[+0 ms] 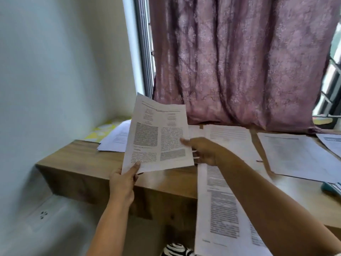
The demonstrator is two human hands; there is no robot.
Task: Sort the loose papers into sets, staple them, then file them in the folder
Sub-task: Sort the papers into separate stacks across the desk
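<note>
Though both hands point(122, 183) grip, print perhaps unreadable.

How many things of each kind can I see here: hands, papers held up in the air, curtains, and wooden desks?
Hands: 2, the left hand and the right hand
Papers held up: 1, the printed sheet that both hands grip
Curtains: 1, the pink curtain
Wooden desks: 1, the desk
Total: 5
</note>
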